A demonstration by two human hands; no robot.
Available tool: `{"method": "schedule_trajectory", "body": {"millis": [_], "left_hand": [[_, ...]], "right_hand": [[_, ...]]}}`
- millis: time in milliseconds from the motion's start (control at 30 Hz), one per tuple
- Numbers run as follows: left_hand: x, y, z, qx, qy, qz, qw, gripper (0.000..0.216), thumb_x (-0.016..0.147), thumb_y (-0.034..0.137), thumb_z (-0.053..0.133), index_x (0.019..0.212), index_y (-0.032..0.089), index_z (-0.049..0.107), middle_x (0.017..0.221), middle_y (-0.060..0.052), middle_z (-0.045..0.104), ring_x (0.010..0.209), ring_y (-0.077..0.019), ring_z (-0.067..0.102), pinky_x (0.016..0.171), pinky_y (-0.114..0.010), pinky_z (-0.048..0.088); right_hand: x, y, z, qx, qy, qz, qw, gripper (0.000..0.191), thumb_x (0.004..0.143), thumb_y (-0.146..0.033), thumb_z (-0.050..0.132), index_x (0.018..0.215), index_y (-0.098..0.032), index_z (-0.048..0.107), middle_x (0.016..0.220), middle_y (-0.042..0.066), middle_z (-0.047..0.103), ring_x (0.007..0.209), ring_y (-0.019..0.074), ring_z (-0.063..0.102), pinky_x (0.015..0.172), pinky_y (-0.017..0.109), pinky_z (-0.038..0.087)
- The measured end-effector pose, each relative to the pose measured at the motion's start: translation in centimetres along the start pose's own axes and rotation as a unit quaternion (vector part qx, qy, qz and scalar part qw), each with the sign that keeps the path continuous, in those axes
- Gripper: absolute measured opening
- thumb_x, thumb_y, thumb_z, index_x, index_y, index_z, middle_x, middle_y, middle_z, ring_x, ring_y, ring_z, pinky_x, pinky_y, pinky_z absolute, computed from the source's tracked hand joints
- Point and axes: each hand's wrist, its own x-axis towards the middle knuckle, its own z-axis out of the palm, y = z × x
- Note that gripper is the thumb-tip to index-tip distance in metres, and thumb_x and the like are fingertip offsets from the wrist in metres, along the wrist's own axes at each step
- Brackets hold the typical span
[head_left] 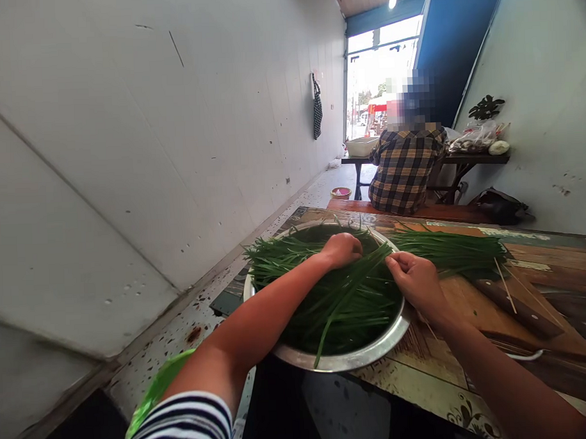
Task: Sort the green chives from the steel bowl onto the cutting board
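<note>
Daylight overexposes the far doorway point(365, 76); the foreground is dimmer.

A dark-and-white striped sleeve point(185, 423) is ending near the left elbow point(220, 368); left hand point(341, 250) and right hand point(416, 280) are showing bare.

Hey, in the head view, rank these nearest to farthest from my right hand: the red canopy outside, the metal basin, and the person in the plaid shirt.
From your right hand:
1. Metal basin: right at the hand, mostly to its left.
2. Person in the plaid shirt: ahead, seated facing away.
3. Red canopy: farthest ahead, outdoors.
</note>
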Motion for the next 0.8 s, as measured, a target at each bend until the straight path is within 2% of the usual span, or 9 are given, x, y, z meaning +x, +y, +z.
{"method": "schedule_trajectory", "body": {"millis": [133, 333, 400, 567, 800], "left_hand": [[0.3, -0.2, -0.4, -0.126, 0.051, -0.084, 0.987, 0.011, 0.066, 0.023, 0.067, 0.072, 0.014, 0.070, 0.069, -0.003, 0.068, 0.065, -0.0126, 0.059, 0.067, -0.024, 0.047], [0.3, 0.1, -0.2, -0.363, 0.050, -0.180, 0.913, 0.008, 0.071, 0.013, 0.062, 0.079, 0.010, 0.062, 0.061, -0.002, 0.065, 0.054, -0.0089, 0.058, 0.060, -0.023, 0.048], [0.2, 0.2, -0.2, -0.366, 0.063, -0.177, 0.911, 0.008, 0.070, 0.014, 0.065, 0.075, 0.010, 0.062, 0.061, -0.002, 0.065, 0.054, -0.0080, 0.057, 0.061, -0.023, 0.047], [0.3, -0.5, -0.2, -0.283, 0.124, -0.139, 0.941, 0.020, 0.060, 0.026, 0.074, 0.070, 0.010, 0.067, 0.064, -0.001, 0.064, 0.058, -0.0076, 0.053, 0.063, -0.022, 0.044], [0.5, -0.9, -0.1, -0.316, 0.111, -0.163, 0.928, 0.026, 0.062, 0.025, 0.072, 0.084, 0.010, 0.072, 0.073, -0.005, 0.070, 0.065, -0.0105, 0.058, 0.070, -0.025, 0.047]], "right_hand": [[0.0, 0.1, 0.0, 0.000, -0.005, -0.002, 1.000, 0.031, 0.078, -0.039, 0.046, 0.073, -0.016, 0.066, 0.064, 0.003, 0.065, 0.057, 0.0133, 0.054, 0.054, 0.024, 0.037], [0.0, 0.2, 0.0, -0.012, -0.013, -0.006, 1.000, 0.030, 0.078, -0.039, 0.047, 0.072, -0.017, 0.066, 0.063, 0.003, 0.065, 0.056, 0.0133, 0.055, 0.053, 0.024, 0.036], [-0.1, 0.2, 0.0, -0.015, -0.014, -0.006, 1.000, 0.030, 0.079, -0.038, 0.047, 0.072, -0.017, 0.067, 0.063, 0.003, 0.065, 0.057, 0.0135, 0.055, 0.053, 0.024, 0.036], [-0.1, 0.3, 0.0, -0.016, -0.013, -0.015, 1.000, 0.030, 0.079, -0.038, 0.046, 0.072, -0.018, 0.067, 0.063, 0.003, 0.065, 0.058, 0.0140, 0.055, 0.053, 0.024, 0.035], [-0.1, 0.3, 0.0, -0.019, -0.025, -0.009, 0.999, 0.030, 0.079, -0.039, 0.045, 0.071, -0.018, 0.066, 0.062, 0.002, 0.064, 0.057, 0.0139, 0.054, 0.054, 0.025, 0.035]]}}
